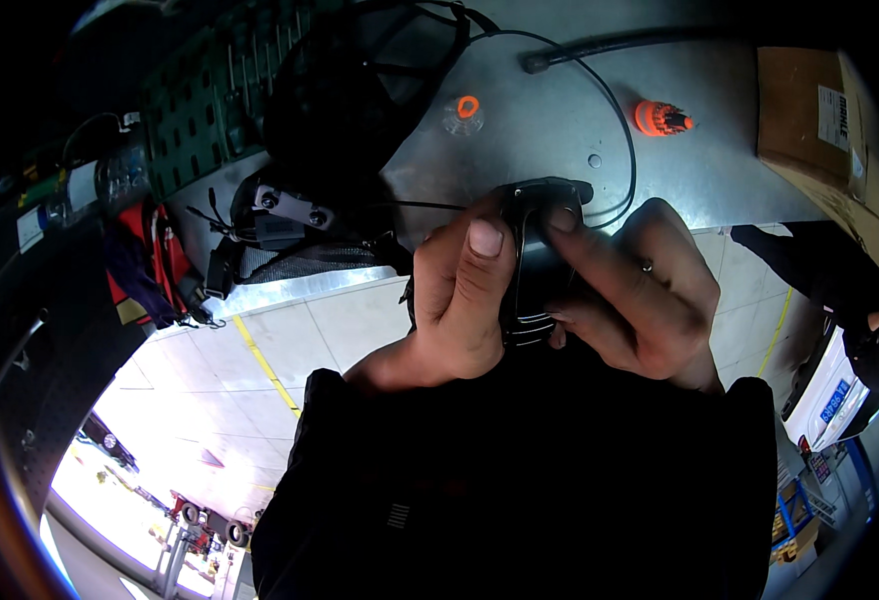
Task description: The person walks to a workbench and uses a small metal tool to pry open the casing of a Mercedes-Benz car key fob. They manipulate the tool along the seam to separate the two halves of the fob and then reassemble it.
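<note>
We hold a black gadget (536, 268) between our left hand (454, 302) and right hand (655, 295).
Our left fingers grip its nine o'clock side; our right fingers bend onto its three o'clock side. Work on it looks under way; it's too dark to see what's done or left. Beyond, on the metal table (535, 135), an orange bit holder (658, 118) sits at one o'clock, a cardboard box (798, 105) at two.

Orange bit holder (654, 118) near cardboard box (796, 100), metal table (545, 125).
</note>
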A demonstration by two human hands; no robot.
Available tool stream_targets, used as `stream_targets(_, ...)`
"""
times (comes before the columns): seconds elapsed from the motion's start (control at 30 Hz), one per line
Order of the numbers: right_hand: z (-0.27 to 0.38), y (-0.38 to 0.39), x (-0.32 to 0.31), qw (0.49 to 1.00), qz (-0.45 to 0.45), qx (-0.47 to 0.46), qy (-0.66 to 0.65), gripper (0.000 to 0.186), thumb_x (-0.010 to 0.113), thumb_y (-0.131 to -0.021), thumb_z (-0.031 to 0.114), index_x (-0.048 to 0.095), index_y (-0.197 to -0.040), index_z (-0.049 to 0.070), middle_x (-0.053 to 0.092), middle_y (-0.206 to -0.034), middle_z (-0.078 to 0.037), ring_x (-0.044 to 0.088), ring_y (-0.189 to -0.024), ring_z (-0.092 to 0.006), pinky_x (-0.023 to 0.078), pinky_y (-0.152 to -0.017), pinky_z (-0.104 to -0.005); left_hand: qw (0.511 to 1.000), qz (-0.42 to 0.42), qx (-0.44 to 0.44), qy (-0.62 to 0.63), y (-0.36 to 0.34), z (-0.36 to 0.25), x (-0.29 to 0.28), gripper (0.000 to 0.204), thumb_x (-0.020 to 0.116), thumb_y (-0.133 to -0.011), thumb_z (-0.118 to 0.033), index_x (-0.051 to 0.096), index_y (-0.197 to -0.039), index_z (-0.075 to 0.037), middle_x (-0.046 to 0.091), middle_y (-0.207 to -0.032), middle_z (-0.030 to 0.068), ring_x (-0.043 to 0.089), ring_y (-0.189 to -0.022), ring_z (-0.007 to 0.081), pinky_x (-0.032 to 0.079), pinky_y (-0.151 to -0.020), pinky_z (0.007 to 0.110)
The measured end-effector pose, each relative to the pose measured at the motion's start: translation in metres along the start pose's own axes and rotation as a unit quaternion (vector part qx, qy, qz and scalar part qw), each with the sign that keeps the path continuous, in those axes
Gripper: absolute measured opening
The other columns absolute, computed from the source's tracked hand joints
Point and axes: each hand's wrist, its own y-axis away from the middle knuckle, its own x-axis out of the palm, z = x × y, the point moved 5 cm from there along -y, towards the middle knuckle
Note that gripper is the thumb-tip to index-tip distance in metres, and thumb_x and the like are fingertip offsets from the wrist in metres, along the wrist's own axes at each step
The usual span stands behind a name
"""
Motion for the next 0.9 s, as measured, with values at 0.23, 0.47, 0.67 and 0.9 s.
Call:
stream_targets(0.23,0.002,0.007,0.005,0.999,-0.021,-0.042,0.007,0.06,0.082,-0.061,0.019,0.066,-0.115,-0.001,0.049,-0.08,-0.004,0.045,-0.061,-0.014,0.04,-0.051,-0.0259,0.999,-0.033,0.013,-0.038,0.004,0.008,-0.006,0.062,0.026,-0.101,-0.048,0.053,-0.114,0.006,0.062,-0.092,0.0124,0.062,-0.074,0.0153,0.049,-0.063,0.025)
stream_targets(0.47,-0.001,0.007,0.003,0.998,-0.054,0.043,0.001,0.067,0.086,-0.058,0.021,0.063,-0.117,-0.001,0.059,-0.083,-0.007,0.052,-0.06,-0.0141,0.045,-0.05,-0.0263,0.997,-0.067,0.027,0.034,0.005,0.016,-0.003,0.066,0.029,-0.099,-0.053,0.052,-0.116,0.006,0.063,-0.093,0.0119,0.061,-0.082,0.0166,0.049,-0.072,0.027)
stream_targets(0.67,-0.016,-0.002,0.003,0.975,0.005,0.164,-0.15,0.064,0.089,-0.059,0.021,0.063,-0.113,-0.001,0.06,-0.079,-0.008,0.06,-0.063,-0.0147,0.047,-0.053,-0.0236,0.993,-0.008,0.006,0.121,0.004,0.017,-0.003,0.059,0.027,-0.102,-0.046,0.053,-0.111,0.006,0.062,-0.084,0.0116,0.059,-0.067,0.015,0.047,-0.059,0.026)
stream_targets(0.9,-0.031,0.015,0.014,0.907,0.016,0.274,-0.321,0.047,0.084,-0.068,0.012,0.064,-0.109,0.001,0.06,-0.081,-0.007,0.061,-0.066,-0.0134,0.048,-0.057,-0.0249,0.993,0.021,-0.029,0.109,-0.001,0.021,-0.007,0.051,0.04,-0.101,-0.042,0.057,-0.103,0.005,0.061,-0.08,0.0097,0.058,-0.062,0.0136,0.047,-0.054,0.026)
